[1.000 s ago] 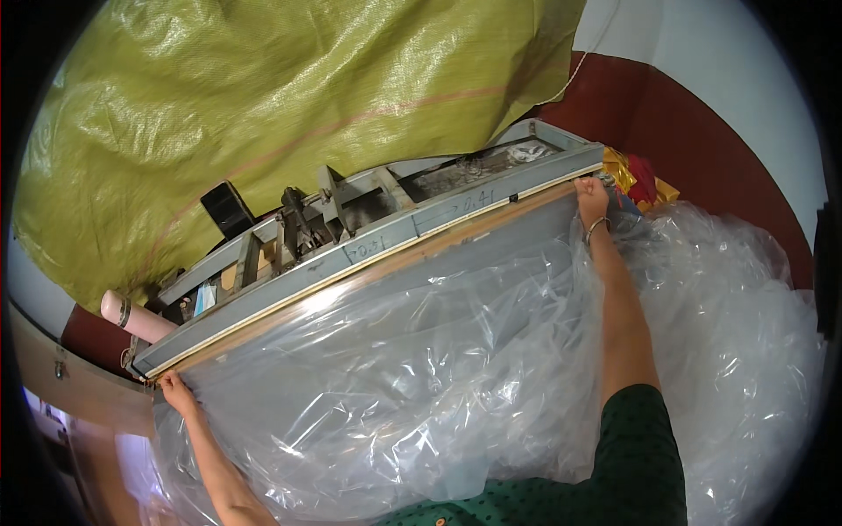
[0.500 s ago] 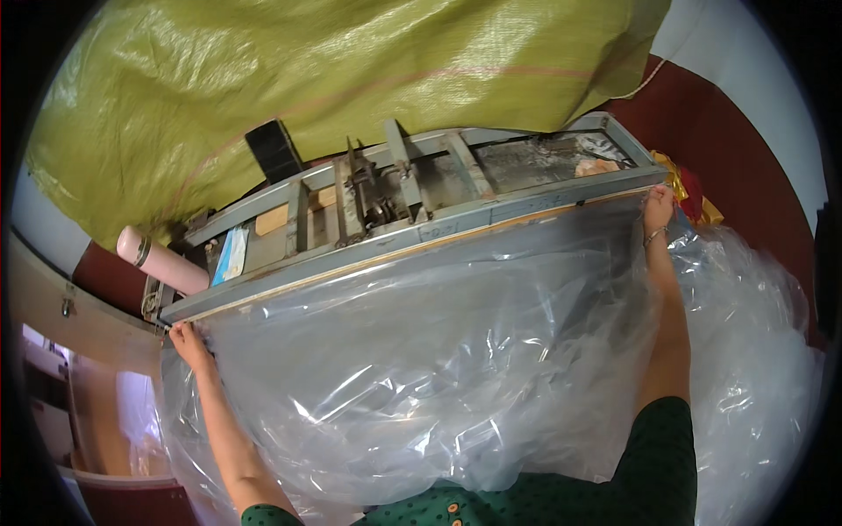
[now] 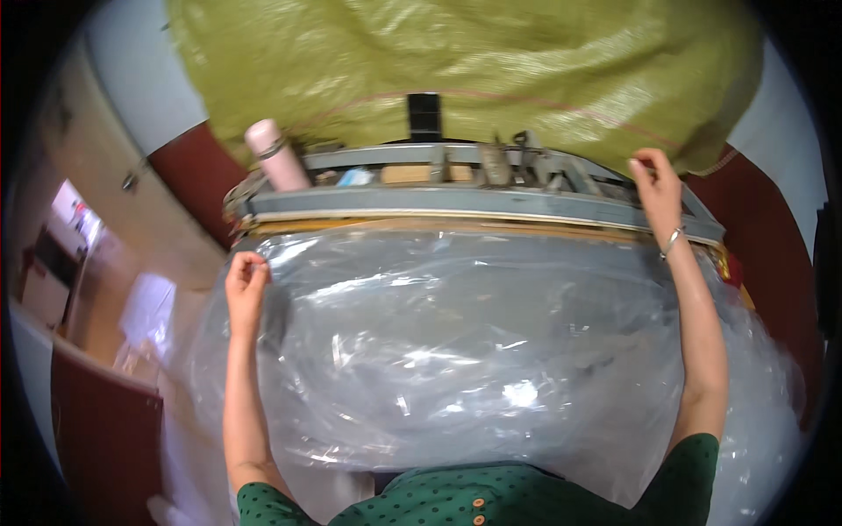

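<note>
Two hands. Left hand (image 3: 246, 285), 9 o'clock, fingers curled, over clear plastic sheeting (image 3: 438, 316) spread centre to 6. Right hand (image 3: 658, 191), between 2 and 3, fingers bent, before one metal frame (image 3: 377, 201). Grip on either: cannot tell. One pink bottle (image 3: 282, 163), 10.

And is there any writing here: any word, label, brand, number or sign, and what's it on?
None can be read.
Grey metal frame: too blurred to make out any.
Small blue-and-white item: too small and blurred to tell.
Pink bottle, clear plastic film: no lettering visible.
</note>
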Action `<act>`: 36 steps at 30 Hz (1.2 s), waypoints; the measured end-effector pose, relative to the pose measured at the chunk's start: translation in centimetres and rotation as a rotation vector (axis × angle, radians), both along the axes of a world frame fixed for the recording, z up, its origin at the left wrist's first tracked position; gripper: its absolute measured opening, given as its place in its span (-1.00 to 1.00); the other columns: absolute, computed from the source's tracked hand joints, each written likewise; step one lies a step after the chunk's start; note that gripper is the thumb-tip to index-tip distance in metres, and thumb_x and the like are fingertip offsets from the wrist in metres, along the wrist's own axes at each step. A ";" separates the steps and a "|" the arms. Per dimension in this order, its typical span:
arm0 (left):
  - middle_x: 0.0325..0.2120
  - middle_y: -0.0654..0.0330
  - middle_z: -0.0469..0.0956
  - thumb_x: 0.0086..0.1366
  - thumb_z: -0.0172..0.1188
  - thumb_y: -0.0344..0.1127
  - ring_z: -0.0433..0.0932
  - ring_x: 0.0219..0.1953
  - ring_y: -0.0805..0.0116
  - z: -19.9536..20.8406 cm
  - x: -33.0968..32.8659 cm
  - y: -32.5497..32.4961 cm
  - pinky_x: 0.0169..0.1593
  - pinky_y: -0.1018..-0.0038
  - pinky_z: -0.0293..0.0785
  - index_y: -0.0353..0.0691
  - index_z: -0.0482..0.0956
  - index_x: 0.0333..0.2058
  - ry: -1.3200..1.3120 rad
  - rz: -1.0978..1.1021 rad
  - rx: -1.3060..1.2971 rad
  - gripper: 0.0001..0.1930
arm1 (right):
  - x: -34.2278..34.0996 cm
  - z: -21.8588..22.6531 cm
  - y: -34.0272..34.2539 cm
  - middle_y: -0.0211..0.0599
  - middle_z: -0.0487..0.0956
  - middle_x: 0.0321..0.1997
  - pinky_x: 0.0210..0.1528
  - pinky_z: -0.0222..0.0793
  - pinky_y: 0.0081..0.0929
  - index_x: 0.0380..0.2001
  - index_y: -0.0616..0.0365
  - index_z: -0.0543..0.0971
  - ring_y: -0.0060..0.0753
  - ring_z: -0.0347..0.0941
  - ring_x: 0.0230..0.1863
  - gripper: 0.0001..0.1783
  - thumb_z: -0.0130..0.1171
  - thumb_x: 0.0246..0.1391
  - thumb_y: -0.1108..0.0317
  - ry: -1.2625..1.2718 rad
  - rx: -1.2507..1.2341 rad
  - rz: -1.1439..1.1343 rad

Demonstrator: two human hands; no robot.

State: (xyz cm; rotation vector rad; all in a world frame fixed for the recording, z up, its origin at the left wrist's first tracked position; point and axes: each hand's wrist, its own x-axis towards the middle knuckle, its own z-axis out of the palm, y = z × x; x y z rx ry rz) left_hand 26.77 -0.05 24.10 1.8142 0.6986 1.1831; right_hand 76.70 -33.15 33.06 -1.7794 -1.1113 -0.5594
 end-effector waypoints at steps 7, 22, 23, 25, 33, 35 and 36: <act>-0.48 0.34 0.35 0.17 0.04 -0.53 0.34 -0.44 0.61 2.0 -6.2 -4.6 -0.34 0.66 0.30 -0.24 0.37 -0.37 -0.153 0.051 0.040 -0.93 | -24.4 -1.2 14.7 -0.13 0.47 -0.15 -0.08 0.34 -0.32 -0.21 0.17 0.48 -0.12 0.41 -0.09 -0.52 0.19 -0.08 0.03 -0.182 -0.410 0.695; 0.16 -0.06 0.13 0.01 0.28 -0.20 0.07 0.21 -0.05 -10.6 -14.7 -12.8 0.21 0.18 0.01 -0.31 0.17 0.12 0.788 0.334 0.359 -0.27 | 0.0 -15.0 -9.8 -0.40 0.33 -0.73 -0.56 0.13 -0.56 -0.68 0.22 0.44 -0.61 0.16 -0.63 -0.76 0.25 -0.17 0.32 0.289 -0.386 -0.048; 0.16 -0.06 0.14 0.02 0.28 -0.19 0.08 0.21 -0.03 -13.1 -15.5 -14.4 0.22 0.20 0.02 -0.31 0.19 0.12 0.763 0.293 0.250 -0.28 | 2.7 -16.0 -14.4 -0.41 0.31 -0.72 -0.56 0.13 -0.53 -0.66 0.23 0.44 -0.61 0.16 -0.61 -0.79 0.23 -0.17 0.36 0.224 -0.350 -0.120; 0.14 -0.04 0.18 0.05 0.26 -0.14 0.12 0.20 0.01 -17.2 -14.0 -16.4 0.21 0.23 0.05 -0.31 0.23 0.10 0.777 0.006 -0.016 -0.32 | 15.2 -20.7 -31.9 -0.42 0.29 -0.70 -0.52 0.17 -0.48 -0.66 0.28 0.39 -0.61 0.16 -0.57 -0.76 0.20 -0.13 0.38 0.163 -0.395 -0.406; 0.12 0.10 0.25 0.16 0.09 -0.28 0.10 0.23 0.23 -11.6 -6.4 -25.8 0.21 0.34 0.05 -0.27 0.23 0.12 0.193 -0.646 -0.747 -0.46 | 13.6 -20.4 -41.9 -0.34 0.26 -0.71 -0.50 0.17 -0.44 -0.63 0.27 0.34 -0.57 0.14 -0.57 -0.66 0.11 0.00 0.24 0.307 -0.388 -0.689; 0.14 0.10 0.22 0.18 0.04 -0.28 0.11 0.23 0.25 -7.1 -3.9 -27.5 0.21 0.35 0.04 -0.26 0.18 0.15 0.200 -0.740 -0.829 -0.45 | 13.3 -20.3 -41.4 -0.33 0.26 -0.71 -0.50 0.17 -0.43 -0.63 0.27 0.34 -0.56 0.14 -0.57 -0.66 0.11 0.01 0.23 0.298 -0.356 -0.679; 0.15 0.11 0.20 0.19 0.02 -0.28 0.11 0.22 0.27 -5.8 -3.0 -28.4 0.21 0.36 0.04 -0.25 0.15 0.17 0.200 -0.774 -0.868 -0.44 | 13.3 -20.3 -40.4 -0.33 0.26 -0.71 -0.50 0.17 -0.43 -0.63 0.27 0.33 -0.56 0.14 -0.57 -0.66 0.11 0.01 0.22 0.295 -0.342 -0.661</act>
